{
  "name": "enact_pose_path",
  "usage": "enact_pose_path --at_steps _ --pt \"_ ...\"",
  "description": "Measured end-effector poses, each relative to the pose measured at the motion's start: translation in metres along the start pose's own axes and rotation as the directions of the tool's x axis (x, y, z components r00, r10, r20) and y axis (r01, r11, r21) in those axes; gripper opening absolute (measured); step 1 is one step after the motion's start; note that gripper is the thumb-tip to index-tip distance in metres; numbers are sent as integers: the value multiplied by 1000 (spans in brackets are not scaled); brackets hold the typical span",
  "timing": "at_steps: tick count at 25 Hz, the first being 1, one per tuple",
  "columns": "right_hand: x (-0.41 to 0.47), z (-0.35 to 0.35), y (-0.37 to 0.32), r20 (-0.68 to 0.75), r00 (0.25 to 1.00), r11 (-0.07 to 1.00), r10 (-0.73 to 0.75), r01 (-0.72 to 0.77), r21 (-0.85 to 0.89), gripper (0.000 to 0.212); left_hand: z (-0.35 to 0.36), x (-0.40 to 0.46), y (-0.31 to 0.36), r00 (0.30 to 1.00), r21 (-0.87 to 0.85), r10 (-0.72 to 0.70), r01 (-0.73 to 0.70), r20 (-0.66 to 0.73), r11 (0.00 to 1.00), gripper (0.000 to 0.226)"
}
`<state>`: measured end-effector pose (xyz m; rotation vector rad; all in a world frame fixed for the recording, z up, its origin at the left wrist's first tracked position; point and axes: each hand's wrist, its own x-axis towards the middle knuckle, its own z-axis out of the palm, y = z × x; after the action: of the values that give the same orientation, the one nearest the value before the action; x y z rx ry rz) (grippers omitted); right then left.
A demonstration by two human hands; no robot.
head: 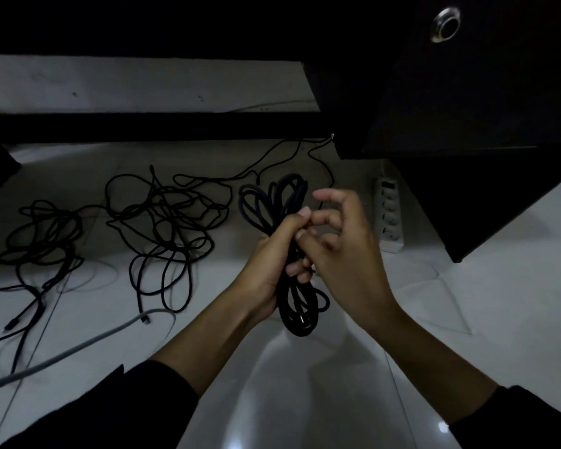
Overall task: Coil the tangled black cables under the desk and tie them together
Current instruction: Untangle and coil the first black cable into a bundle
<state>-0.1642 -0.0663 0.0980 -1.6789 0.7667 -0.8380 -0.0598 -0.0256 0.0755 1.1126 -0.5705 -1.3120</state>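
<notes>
Black sleeves frame two bare forearms above a glossy white tile floor (305, 384). Left hand (272, 264) grips a black coiled cable bundle (289, 254) mid-length; right hand (344, 247) pinches it, fingers curled. Loose tangled black cables (166, 222) sprawl left.

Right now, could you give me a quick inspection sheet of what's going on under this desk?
Surface: glossy white tiled floor.
Job's things: coiled black bundle held up in both hands.
Clutter: two loose black tangles and on the floor.
Hands: left hand grips the bundle's middle; right hand works at the bundle, fingers curled.
Cables: grey cable, thin black lead running back toward the desk.
Surroundings: white power strip, dark desk.
</notes>
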Motion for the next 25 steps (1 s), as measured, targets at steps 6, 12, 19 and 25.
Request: enact_pose_path --at_steps 6,12,19,25 --pt "-9 -8 4 -14 1000 998 11 -12 -58 46 -6 3 2 992 27 39 -36 -120 999 33" --pt "-24 -29 25 218 961 985 168 -158 -63 13 -32 13 15 965 -184 81 -129 -250 974 31" --pt "-31 -51 59 468 851 931 239 -65 -358 31 -39 13 23 973 -214 64 -113 -222 970 35" --pt "-16 -71 69 457 874 886 164 73 -458 12 -44 9 27 989 106 22 -6 -148 994 34"
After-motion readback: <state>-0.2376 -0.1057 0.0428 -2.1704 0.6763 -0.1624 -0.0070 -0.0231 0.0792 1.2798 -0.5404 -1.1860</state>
